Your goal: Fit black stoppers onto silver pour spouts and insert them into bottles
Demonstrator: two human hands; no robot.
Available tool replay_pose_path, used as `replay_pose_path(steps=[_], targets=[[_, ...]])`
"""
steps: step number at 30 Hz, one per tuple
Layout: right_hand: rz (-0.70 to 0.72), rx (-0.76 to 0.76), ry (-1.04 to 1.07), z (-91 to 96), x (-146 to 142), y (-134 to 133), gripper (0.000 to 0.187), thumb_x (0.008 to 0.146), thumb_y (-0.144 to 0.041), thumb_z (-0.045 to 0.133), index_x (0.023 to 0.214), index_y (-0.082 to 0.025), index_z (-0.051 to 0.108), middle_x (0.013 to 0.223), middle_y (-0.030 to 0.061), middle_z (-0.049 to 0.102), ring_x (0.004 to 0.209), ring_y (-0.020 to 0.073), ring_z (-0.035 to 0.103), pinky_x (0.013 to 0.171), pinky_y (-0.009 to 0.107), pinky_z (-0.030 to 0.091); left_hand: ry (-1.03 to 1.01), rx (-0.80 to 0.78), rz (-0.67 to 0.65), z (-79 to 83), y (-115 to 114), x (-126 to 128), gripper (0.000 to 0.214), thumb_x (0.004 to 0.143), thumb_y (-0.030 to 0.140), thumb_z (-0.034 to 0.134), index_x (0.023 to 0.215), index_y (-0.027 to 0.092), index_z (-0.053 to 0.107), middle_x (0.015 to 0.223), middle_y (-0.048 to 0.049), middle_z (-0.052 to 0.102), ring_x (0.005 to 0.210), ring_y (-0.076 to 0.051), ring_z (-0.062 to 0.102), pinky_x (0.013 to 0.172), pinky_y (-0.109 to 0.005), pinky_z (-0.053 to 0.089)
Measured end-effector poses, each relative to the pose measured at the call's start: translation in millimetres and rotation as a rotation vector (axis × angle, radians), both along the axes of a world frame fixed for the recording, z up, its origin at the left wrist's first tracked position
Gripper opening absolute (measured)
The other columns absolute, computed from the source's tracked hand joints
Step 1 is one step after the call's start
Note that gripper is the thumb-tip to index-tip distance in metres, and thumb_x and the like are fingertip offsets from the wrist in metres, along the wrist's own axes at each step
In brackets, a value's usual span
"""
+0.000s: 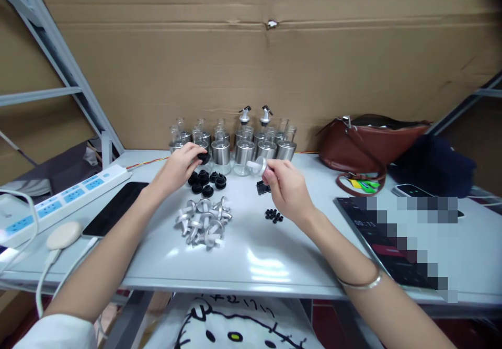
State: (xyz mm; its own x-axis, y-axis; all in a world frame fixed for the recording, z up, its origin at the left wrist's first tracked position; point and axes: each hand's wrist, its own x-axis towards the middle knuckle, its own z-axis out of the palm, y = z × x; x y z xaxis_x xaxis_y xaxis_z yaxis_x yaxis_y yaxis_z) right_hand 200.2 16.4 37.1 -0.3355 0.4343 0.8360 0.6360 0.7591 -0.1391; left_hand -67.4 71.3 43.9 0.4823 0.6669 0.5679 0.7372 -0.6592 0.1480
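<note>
My left hand (178, 167) is closed on a black rubber stopper (203, 156), just above a cluster of several more black stoppers (206, 182). My right hand (288, 186) pinches a silver pourer spout (259, 167) and holds it up over the table. A heap of silver pourer spouts (204, 221) lies between my forearms. Behind them stand several glass bottles with metal sleeves (232, 146); two at the back carry fitted pourers (254, 114). Small black caps (273, 215) lie near my right wrist.
A white power strip (58, 197), a black phone (115, 207) and a round white charger (64, 234) lie at the left. A brown bag (364, 142), a dark cloth (439, 167) and a tablet (376, 234) are at the right. Cardboard wall behind.
</note>
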Motion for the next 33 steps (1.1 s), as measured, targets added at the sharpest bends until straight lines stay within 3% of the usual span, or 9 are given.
replay_pose_path(steps=[10,14,20,24,29,33], targets=[[-0.001,0.013,-0.036,1.2,0.8,-1.0,0.020,0.097,-0.022,0.031,0.084,-0.021,0.046,0.064,-0.0005,0.057,0.056,0.0146,0.046,0.065,0.027,0.040,0.258,-0.212,-0.015,-13.7,9.4,-5.1,0.024,0.088,0.027,0.051,0.108,0.019,0.060,0.098,-0.0071,0.061,0.092,-0.021,0.056,0.080,-0.033,0.044],[0.008,0.015,-0.049,0.8,-0.2,-1.8,0.019,0.097,-0.021,0.032,0.086,-0.020,0.048,0.065,0.0000,0.058,0.057,0.0149,0.047,0.065,0.027,0.040,0.300,-0.223,0.001,-16.2,7.7,1.3,0.015,0.086,0.027,0.056,0.098,0.020,0.060,0.097,-0.0044,0.064,0.095,-0.021,0.057,0.081,-0.033,0.039],[0.016,-0.015,-0.076,0.0,-1.7,-2.1,0.016,0.095,-0.020,0.036,0.090,-0.019,0.051,0.067,0.0013,0.062,0.057,0.0151,0.050,0.066,0.029,0.041,0.364,-0.198,0.039,-18.3,5.6,4.6,0.014,0.088,0.027,0.054,0.099,0.020,0.059,0.098,-0.0056,0.064,0.095,-0.022,0.057,0.080,-0.033,0.036],[0.036,-0.069,-0.119,-0.4,-2.2,-1.8,0.017,0.094,-0.021,0.039,0.094,-0.017,0.055,0.072,0.0035,0.063,0.064,0.0160,0.055,0.068,0.031,0.041,0.378,-0.166,0.035,-16.8,3.8,5.4,0.014,0.089,0.026,0.052,0.099,0.020,0.059,0.098,-0.0058,0.065,0.096,-0.022,0.055,0.078,-0.032,0.036],[0.121,-0.224,-0.227,-4.1,-4.0,0.6,0.021,0.094,-0.026,0.042,0.097,-0.015,0.060,0.092,0.0103,0.061,0.085,0.0197,0.056,0.073,0.032,0.045,0.376,-0.161,0.023,-16.5,3.4,7.2,0.018,0.089,0.024,0.051,0.102,0.019,0.062,0.101,-0.0067,0.065,0.098,-0.023,0.054,0.079,-0.033,0.037],[0.137,-0.349,-0.274,-9.4,-6.0,1.6,0.018,0.093,-0.024,0.045,0.096,-0.016,0.061,0.090,0.0090,0.062,0.082,0.0190,0.058,0.073,0.031,0.046,0.365,-0.182,-0.001,-20.2,6.1,6.7,0.023,0.088,0.021,0.050,0.107,0.018,0.064,0.102,-0.0080,0.064,0.098,-0.023,0.054,0.084,-0.035,0.040]])
